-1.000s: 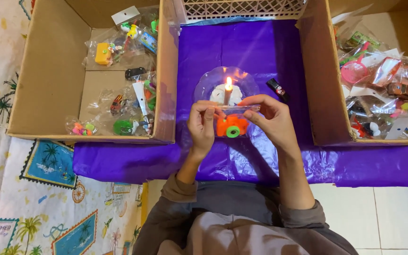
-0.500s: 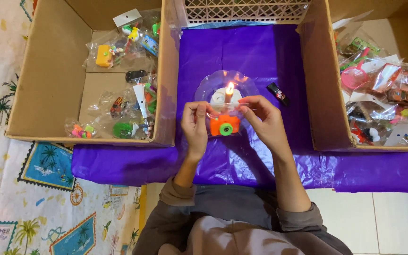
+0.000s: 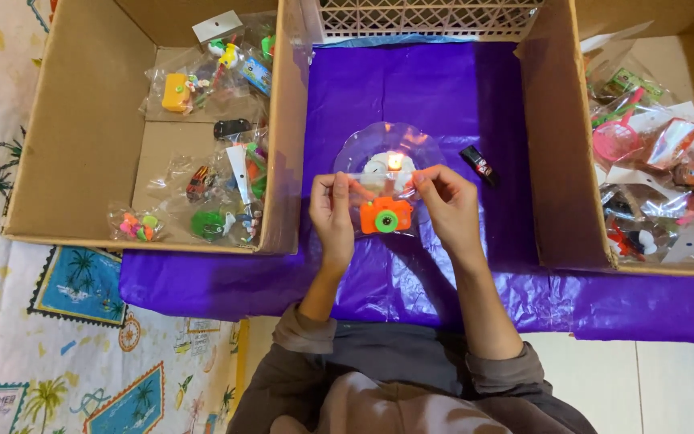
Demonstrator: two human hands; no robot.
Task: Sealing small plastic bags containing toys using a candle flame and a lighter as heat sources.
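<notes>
Both hands pinch the top edge of a clear bag (image 3: 379, 183), left hand (image 3: 332, 210) and right hand (image 3: 449, 205), each grip closed on it. The orange toy camera (image 3: 385, 216) hangs inside, just before the lit candle (image 3: 395, 161) on the purple-covered tabletop (image 3: 411, 88), apparently to seal the edge.

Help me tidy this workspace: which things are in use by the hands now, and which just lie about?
In use: left hand, right hand, clear bag with orange toy camera, lit candle.

Lying about: black lighter, left box of bagged toys, right box of bagged toys.
</notes>
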